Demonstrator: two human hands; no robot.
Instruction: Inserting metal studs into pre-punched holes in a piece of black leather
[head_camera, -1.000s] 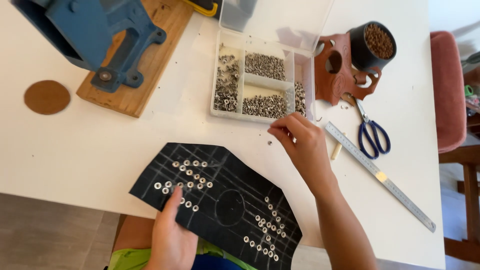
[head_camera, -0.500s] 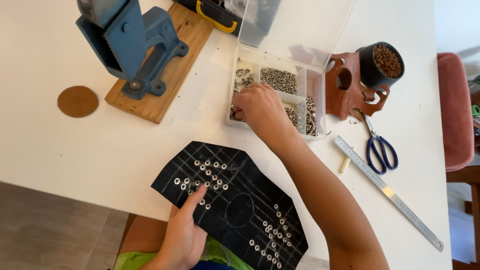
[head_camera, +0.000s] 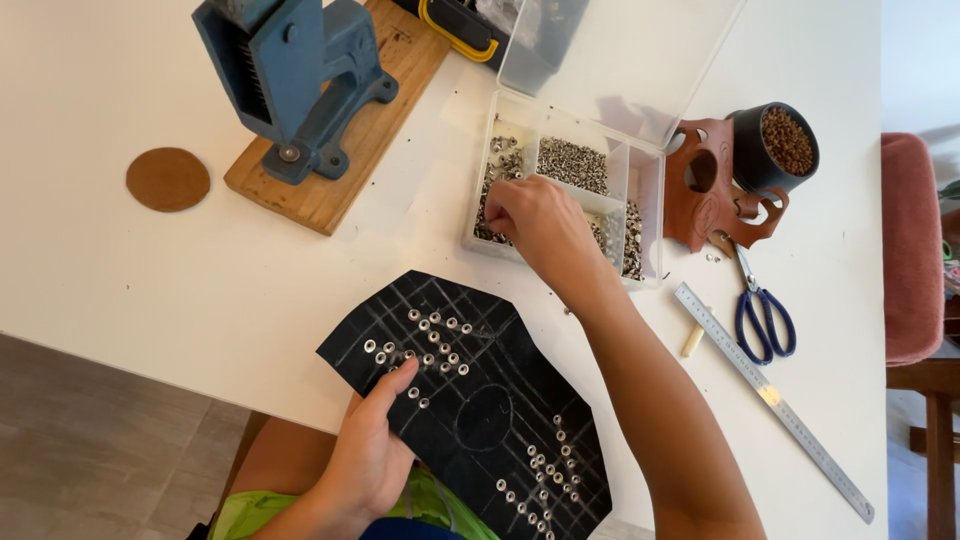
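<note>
The right hand (head_camera: 535, 222) reaches into the clear plastic compartment box of small silver eyelets (head_camera: 610, 185), fingers curled down — its fingertips are hidden, so whether they pinch an eyelet cannot be told. The left hand (head_camera: 368, 455) grips the near edge of the black leather panel studded with eyelets (head_camera: 470, 400), forefinger stretched onto it. The panel's lower edge is cut off. A blue cast-iron press (head_camera: 290, 80) stands on a wooden board behind, its top out of frame.

Leather sheet (head_camera: 480, 410): black, pale scribed grid lines, silver eyelets.
Press (head_camera: 295, 80): blue, on a light wooden board (head_camera: 345, 150).
Compartment box (head_camera: 565, 185): clear plastic, silver eyelets inside.
Scissors (head_camera: 762, 315): blue handles.
Disc (head_camera: 168, 179): brown.
Table (head_camera: 120, 270): white.
</note>
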